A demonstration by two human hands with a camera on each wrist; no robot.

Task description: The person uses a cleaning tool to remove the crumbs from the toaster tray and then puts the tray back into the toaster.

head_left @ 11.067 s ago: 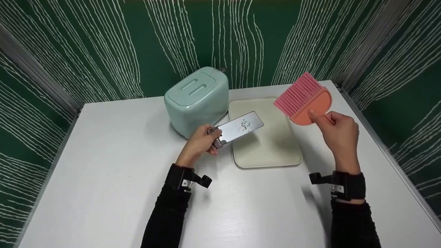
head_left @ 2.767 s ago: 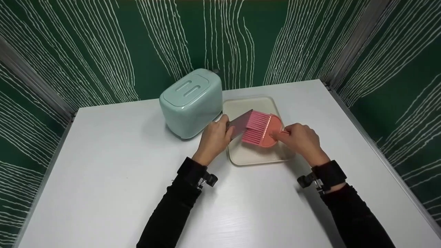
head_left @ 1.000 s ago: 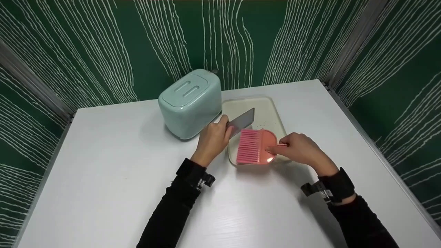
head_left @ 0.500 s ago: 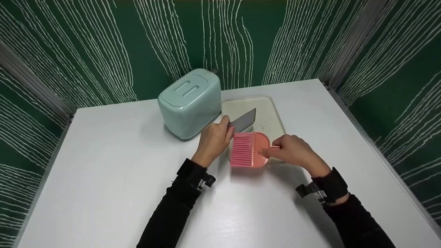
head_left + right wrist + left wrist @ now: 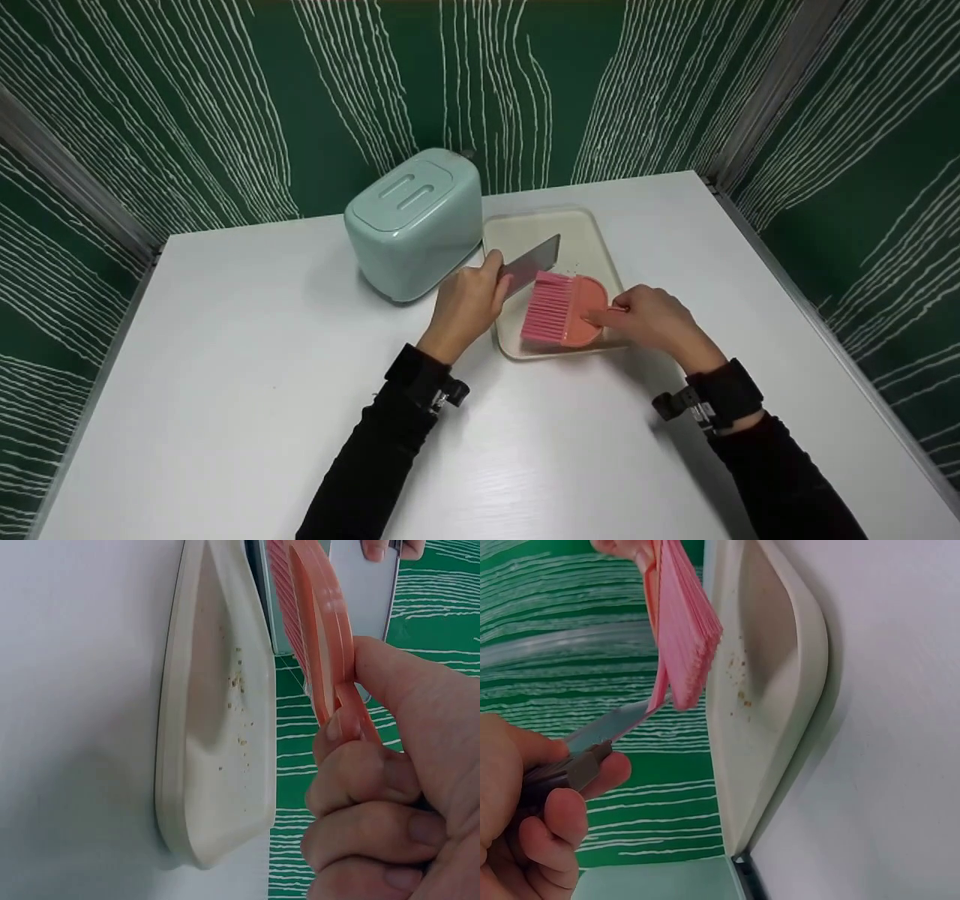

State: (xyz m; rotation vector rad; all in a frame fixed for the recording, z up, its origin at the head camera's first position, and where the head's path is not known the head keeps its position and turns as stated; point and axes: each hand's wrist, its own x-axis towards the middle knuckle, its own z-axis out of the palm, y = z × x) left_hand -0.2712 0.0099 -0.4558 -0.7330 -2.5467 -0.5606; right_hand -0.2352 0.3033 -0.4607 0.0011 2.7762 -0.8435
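My left hand (image 5: 463, 300) grips the dark grey end of a toaster crumb tray (image 5: 532, 262), a thin metal plate held tilted above a cream tray (image 5: 525, 229). My right hand (image 5: 652, 319) pinches the short handle of an orange brush (image 5: 555, 307) with pink bristles. The bristles hang just in front of the metal plate. In the left wrist view the bristle ends (image 5: 694, 675) overlap the plate's tip; whether they touch is unclear. Brown crumbs (image 5: 238, 682) lie scattered on the cream tray below, plain in the right wrist view. The plate's upper face is mostly hidden in the head view.
A mint-green toaster (image 5: 416, 225) stands left of the cream tray, close against its edge. Both rest on a white table (image 5: 262, 390). Green panels (image 5: 360, 90) with white streaks enclose the table's back and sides.
Earlier, the crumb tray lay level with crumbs on it; now it is tilted and crumbs lie on the cream tray. In the last half second the brush moved up and right.
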